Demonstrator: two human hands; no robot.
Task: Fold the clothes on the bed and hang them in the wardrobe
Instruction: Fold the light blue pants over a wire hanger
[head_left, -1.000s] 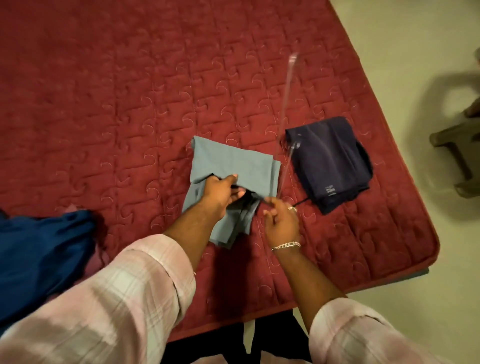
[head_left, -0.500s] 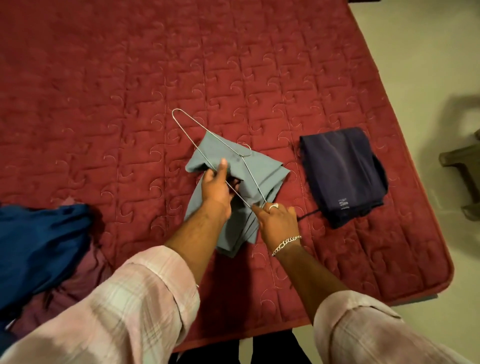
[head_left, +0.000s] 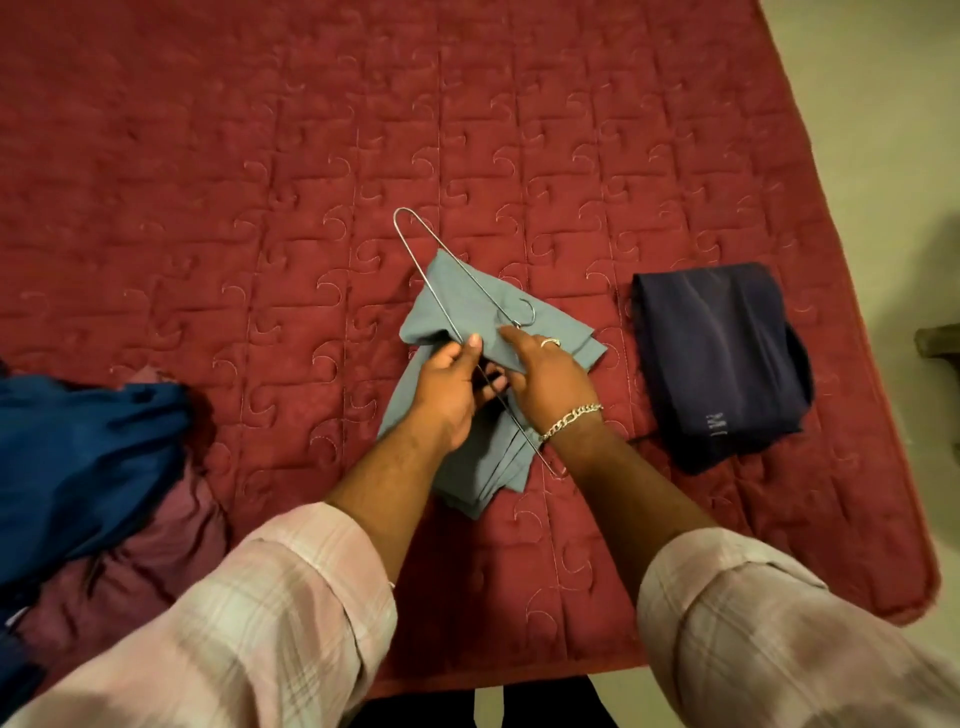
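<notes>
On the bed's red quilted cover (head_left: 311, 156) lies a folded grey-blue cloth garment (head_left: 467, 317) with a thin silver wire hanger (head_left: 441, 296) laid across it. The left hand (head_left: 449, 387) curls round the garment's edge and the hanger wire; the right hand (head_left: 545, 374) presses on the cloth, its fingers pinching near the hook. A folded dark navy garment (head_left: 717, 358) sits just right; a rumpled blue cloth (head_left: 78, 457) lies at far left

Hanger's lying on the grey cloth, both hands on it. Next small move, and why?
Probably feed the grey cloth further through the hanger: the left hand grips cloth and wire, the right hand holds near the hook, and the cloth is not yet draped over the bar.
</notes>
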